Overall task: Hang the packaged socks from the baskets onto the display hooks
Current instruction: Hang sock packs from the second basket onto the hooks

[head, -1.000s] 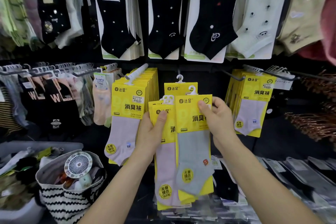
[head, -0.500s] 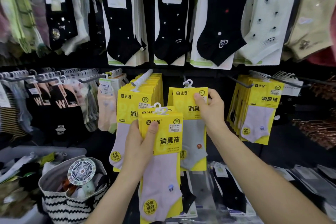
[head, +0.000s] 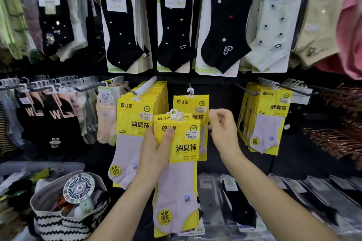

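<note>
Sock wall [head: 222, 89] — packs [head: 182, 146] upright, hangers [head: 177, 115] up

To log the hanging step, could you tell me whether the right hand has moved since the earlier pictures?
Yes. The right hand has come off the hung yellow pack and sits just right of it, slightly lower.

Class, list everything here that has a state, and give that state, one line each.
Left hand: grips the held packs.
Held packs: upright, not yet hung.
Middle pack: hanging on its hook.
Right hand: fingers curled beside middle pack, contact unclear.
Left packs: hanging in a full row.
Striped bag: open, fan on top.
</note>
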`<state>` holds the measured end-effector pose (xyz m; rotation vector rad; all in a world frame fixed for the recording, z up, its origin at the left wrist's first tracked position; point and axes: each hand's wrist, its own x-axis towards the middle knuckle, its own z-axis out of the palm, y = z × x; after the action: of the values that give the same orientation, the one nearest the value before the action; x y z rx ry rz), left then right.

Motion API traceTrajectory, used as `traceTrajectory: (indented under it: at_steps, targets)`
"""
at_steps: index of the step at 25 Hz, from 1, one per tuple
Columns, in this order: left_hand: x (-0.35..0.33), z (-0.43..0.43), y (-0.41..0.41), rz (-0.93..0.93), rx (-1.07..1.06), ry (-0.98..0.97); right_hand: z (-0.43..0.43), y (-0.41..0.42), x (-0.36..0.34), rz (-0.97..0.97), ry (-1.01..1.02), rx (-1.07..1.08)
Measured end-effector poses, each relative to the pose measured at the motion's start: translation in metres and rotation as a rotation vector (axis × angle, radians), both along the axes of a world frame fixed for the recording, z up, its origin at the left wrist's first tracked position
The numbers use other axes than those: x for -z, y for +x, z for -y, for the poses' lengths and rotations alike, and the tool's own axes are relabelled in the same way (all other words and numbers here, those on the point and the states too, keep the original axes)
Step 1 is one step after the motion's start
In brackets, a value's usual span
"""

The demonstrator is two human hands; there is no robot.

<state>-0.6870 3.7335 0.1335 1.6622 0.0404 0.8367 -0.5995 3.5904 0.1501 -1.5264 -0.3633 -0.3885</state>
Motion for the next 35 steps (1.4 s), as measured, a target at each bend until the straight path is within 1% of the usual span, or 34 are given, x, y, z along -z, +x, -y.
traceTrajectory:
  at_steps: [1, 3, 5, 6, 9, 12, 17, 19, 24, 26, 29, 31, 35]
  targets:
    - [0.000, 0.003, 0.002, 0.000, 0.006, -0.002, 0.003, -0.010, 0.004, 0.000, 0.007, -0.078]
    - [0.001, 0.009, 0.006, -0.002, 0.014, -0.003, 0.005, -0.025, 0.009, -0.026, -0.076, -0.183]
    - [0.001, 0.015, 0.008, 0.002, 0.020, -0.018, 0.006, -0.031, 0.011, -0.068, -0.158, -0.179]
    - [0.001, 0.018, 0.009, 0.004, 0.033, -0.022, 0.007, -0.032, 0.010, -0.087, -0.157, -0.158]
    - [0.002, 0.021, 0.009, -0.011, 0.107, -0.011, 0.014, -0.031, 0.009, -0.094, -0.107, -0.145]
    - [-0.001, 0.020, 0.007, -0.020, 0.177, -0.008, 0.017, -0.032, 0.011, -0.086, -0.059, -0.180]
    - [-0.001, 0.018, 0.001, -0.014, 0.239, -0.079, 0.020, -0.031, 0.011, -0.069, -0.050, -0.175]
    - [0.000, 0.017, 0.002, -0.034, 0.209, -0.088, 0.020, -0.031, 0.012, -0.068, -0.049, -0.173]
    - [-0.002, 0.014, 0.004, -0.042, 0.091, -0.080, 0.020, -0.024, 0.011, -0.097, 0.058, -0.187]
    - [-0.006, 0.013, 0.002, 0.008, 0.039, -0.061, 0.021, -0.020, 0.007, -0.105, 0.080, -0.174]
    - [-0.015, 0.003, -0.006, 0.136, -0.060, -0.036, 0.026, -0.009, -0.004, -0.119, 0.146, -0.163]
    - [-0.023, -0.008, -0.011, 0.183, -0.099, -0.043, 0.027, 0.000, -0.011, -0.124, 0.110, -0.115]
    - [-0.032, -0.018, -0.015, 0.169, -0.106, -0.082, 0.010, 0.011, -0.027, -0.061, -0.053, -0.035]
